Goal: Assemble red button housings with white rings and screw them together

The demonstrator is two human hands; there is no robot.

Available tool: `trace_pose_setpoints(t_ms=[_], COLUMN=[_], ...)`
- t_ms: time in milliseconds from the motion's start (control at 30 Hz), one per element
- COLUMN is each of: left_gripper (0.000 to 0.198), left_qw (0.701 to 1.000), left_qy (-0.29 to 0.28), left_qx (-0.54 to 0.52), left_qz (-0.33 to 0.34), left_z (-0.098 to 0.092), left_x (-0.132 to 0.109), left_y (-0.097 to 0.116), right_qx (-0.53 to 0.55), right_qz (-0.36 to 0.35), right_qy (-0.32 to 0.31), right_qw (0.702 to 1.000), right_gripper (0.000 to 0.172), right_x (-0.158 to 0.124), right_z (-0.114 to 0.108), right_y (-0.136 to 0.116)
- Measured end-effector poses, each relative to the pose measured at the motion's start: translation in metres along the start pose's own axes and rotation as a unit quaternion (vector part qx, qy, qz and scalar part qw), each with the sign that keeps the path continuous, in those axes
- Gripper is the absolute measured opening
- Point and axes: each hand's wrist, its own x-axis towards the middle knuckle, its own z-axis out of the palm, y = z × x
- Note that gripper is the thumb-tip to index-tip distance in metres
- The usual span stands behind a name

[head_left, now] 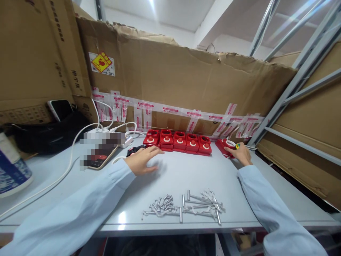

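Note:
My left hand [142, 160] hovers over the table's left-middle part, fingers spread and nothing in it. Close behind it lies a small black object [135, 150], partly covered by the hand. At the right, my right hand [243, 154] has its fingers on a red plastic housing [221, 146] with a white ring on it. A small yellow-and-green piece [237, 146] shows at those fingers; its kind is unclear. Several red housings [179, 141] with round openings and red knobs in white rings stand in a row between the hands.
Short screws [165, 203] and T-shaped metal rods [199, 206] lie near the table's front edge. A phone [103, 158], a power strip [126, 142] and white cables are at left, beside a blue-and-white container [13, 170]. A cardboard wall [170, 78] stands behind.

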Motion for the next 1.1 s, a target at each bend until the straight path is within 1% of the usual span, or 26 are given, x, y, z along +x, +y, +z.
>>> trace_pose_setpoints(t_ms=[167,267,333,433,500,567,633,700,867,967,1100], left_gripper=[0.048,0.050,0.049,0.048,0.048,0.048,0.047,0.047,0.048,0.048,0.048], left_qw=[1.000,1.000,1.000,1.000,1.000,0.999,0.999,0.999,0.998,0.998,0.997], left_qy=[-0.006,-0.011,-0.011,-0.007,-0.008,-0.010,-0.014,-0.018,-0.028,-0.043,-0.050], left_qx=[0.009,0.016,0.019,0.021,0.025,0.030,0.036,0.042,0.047,0.045,0.045], left_qz=[-0.004,-0.004,-0.004,-0.005,-0.008,-0.011,-0.013,-0.014,-0.020,-0.024,-0.029], left_z=[0.002,0.002,0.002,0.003,0.004,0.004,0.004,0.005,0.005,0.005,0.004], left_x=[0.000,0.000,0.000,0.000,0.000,-0.001,-0.001,-0.001,-0.001,-0.001,-0.001], left_y=[0.000,0.000,-0.001,-0.002,-0.003,-0.004,-0.005,-0.005,-0.003,-0.001,0.000], right_qx=[0.007,0.015,0.026,0.049,0.055,0.056,0.055,0.052,0.038,0.030,0.025], right_qz=[-0.005,-0.030,-0.061,-0.133,-0.170,-0.184,-0.188,-0.186,-0.167,-0.163,-0.176], right_qy=[0.032,0.064,0.071,0.023,-0.015,-0.038,-0.050,-0.057,-0.066,-0.070,-0.074], right_qw=[0.999,0.997,0.995,0.990,0.984,0.981,0.979,0.980,0.983,0.984,0.981], right_gripper=[0.073,0.072,0.068,0.057,0.054,0.061,0.070,0.077,0.088,0.090,0.088], right_x=[-0.005,-0.012,-0.019,-0.031,-0.040,-0.049,-0.055,-0.060,-0.064,-0.066,-0.069], right_z=[0.003,-0.002,-0.005,-0.004,0.002,0.007,0.011,0.013,0.014,0.015,0.013], right_y=[-0.003,-0.008,-0.018,-0.040,-0.057,-0.070,-0.079,-0.083,-0.088,-0.091,-0.092])
